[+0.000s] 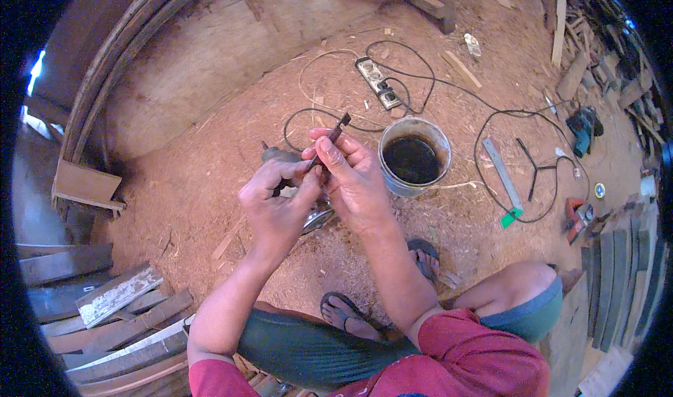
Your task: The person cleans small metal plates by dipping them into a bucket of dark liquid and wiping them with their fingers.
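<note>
Pinching one slim dark strip (pixel 329 139) between them, the left hand (pixel 277 204) and right hand (pixel 354 180) close on it above a sawdust floor (pixel 196 187); just right stands one pale bucket (pixel 438 148) of dark liquid, one white power strip (pixel 378 83) beyond.
</note>
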The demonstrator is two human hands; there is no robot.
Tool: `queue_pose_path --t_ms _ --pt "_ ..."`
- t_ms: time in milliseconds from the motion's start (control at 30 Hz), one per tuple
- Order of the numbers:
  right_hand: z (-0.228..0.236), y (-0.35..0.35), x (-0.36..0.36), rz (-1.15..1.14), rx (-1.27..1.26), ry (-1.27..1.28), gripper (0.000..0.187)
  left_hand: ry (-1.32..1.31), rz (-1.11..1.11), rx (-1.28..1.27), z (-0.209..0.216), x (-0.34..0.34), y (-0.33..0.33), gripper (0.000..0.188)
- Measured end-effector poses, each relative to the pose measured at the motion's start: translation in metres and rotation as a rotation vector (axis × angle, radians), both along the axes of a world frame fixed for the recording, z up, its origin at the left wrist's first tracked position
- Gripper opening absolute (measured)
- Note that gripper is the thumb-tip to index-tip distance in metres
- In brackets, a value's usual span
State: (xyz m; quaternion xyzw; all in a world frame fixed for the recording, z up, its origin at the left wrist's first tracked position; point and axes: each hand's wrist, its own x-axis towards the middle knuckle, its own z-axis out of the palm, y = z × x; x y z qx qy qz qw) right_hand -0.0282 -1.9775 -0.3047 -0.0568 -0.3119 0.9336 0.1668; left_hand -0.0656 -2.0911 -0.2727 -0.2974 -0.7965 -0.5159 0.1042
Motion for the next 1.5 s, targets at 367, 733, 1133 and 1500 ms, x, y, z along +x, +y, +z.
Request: queue_pose_path --t_ms 367,733,1133,1500 --pt "0.008 0.003 0.004 -0.01 -0.056 -0.015 0.032 -0.126 -0.024 -0.024 0.004 0.006 -0.002 0.009" --pt "0.008 0.013 0.01 0.003 0.004 0.016 0.029 0.058 -0.061 0.0 -0.007 0.004 -0.003 0.009" --pt "0.012 0.009 0.008 -0.067 0.133 0.039 0.026 0.095 -0.081 -0.066 0.002 0.005 -0.007 0.01" --pt "0.013 0.008 0.008 -0.02 0.02 -0.005 0.033 0.096 -0.051 -0.027 -0.001 0.004 -0.008 0.009"
